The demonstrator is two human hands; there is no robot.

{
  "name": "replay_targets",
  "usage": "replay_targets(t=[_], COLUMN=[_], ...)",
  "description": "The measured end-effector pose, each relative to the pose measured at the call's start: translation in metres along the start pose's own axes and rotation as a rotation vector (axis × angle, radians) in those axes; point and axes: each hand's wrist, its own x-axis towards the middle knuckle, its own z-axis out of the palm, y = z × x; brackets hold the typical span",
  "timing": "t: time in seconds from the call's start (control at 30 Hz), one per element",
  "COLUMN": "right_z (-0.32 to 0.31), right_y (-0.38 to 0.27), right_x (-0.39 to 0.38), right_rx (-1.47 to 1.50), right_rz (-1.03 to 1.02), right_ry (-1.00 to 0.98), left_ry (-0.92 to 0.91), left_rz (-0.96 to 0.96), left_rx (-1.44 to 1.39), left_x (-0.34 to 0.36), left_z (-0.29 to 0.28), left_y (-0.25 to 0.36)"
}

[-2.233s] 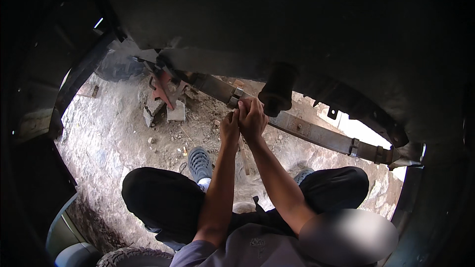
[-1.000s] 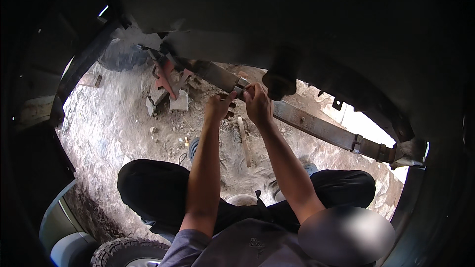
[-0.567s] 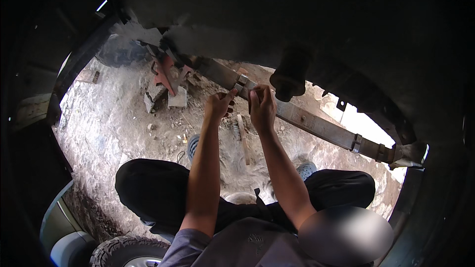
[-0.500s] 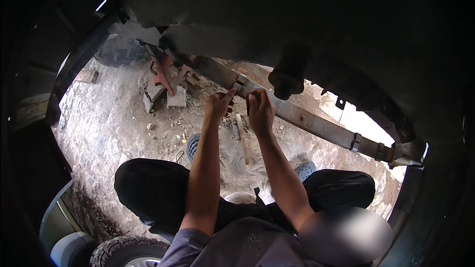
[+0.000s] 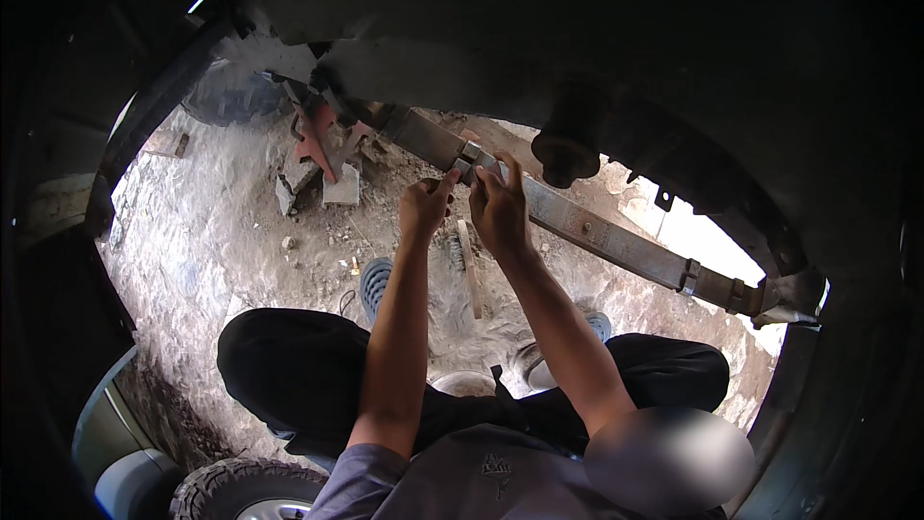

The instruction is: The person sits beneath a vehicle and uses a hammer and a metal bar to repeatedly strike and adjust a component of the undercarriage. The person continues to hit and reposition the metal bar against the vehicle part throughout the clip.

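Note:
A long grey leaf spring [image 5: 602, 236] slants from the upper left to the lower right in front of me, with a metal clamp [image 5: 471, 152] around it. My left hand [image 5: 423, 209] is closed at the clamp's near side, its thumb pressed against the metal and its other fingers curled below. Close by on the right, my right hand [image 5: 500, 207] has its fingers apart and reaching onto the spring and clamp. The fingers partly hide the clamp's near end. No separate tool shows in either hand.
A red metal stand [image 5: 313, 140] rises beside broken blocks [image 5: 342, 185] at the far left. A wooden stick-like piece [image 5: 470, 274] lies below my hands. Dark vehicle bodywork hangs overhead, with a dark cylindrical part [image 5: 566, 154] behind the spring. A tire [image 5: 241, 481] stands at lower left.
My right hand has turned and spread its fingers, which were curled together, and reaches farther onto the spring by the clamp. My left hand stays at the clamp.

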Motion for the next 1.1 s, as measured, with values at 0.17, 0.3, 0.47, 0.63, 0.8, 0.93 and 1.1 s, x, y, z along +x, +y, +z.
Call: replay_targets(t=[0.17, 0.3, 0.47, 0.63, 0.8, 0.93, 1.1], right_z=[0.020, 0.023, 0.021, 0.026, 0.017, 0.029, 0.016], right_y=[0.014, 0.011, 0.003, 0.015, -0.003, 0.012, -0.003], right_x=[-0.012, -0.006, -0.006, -0.006, -0.009, -0.012, -0.007], right_rx=[-0.116, -0.106, -0.017, -0.048, 0.050, 0.000, 0.050], right_rz=[0.021, 0.077, 0.140, 0.072, 0.217, 0.070, 0.157], right_ry=[-0.129, -0.169, -0.161, -0.144, -0.181, -0.112, -0.129], left_ry=[-0.038, -0.021, -0.019, -0.080, -0.043, -0.054, -0.087], left_rz=[-0.008, 0.015, 0.030, 0.032, -0.084, -0.080, -0.097], left_rx=[-0.031, -0.088, -0.081, -0.071, -0.128, -0.157, -0.103], left_x=[-0.001, -0.003, -0.002, 0.002, 0.007, 0.010, 0.010], left_z=[0.000, -0.002, -0.002, -0.002, -0.002, -0.004, -0.009], left_y=[0.004, 0.002, 0.003, 0.003, 0.009, 0.007, 0.013])
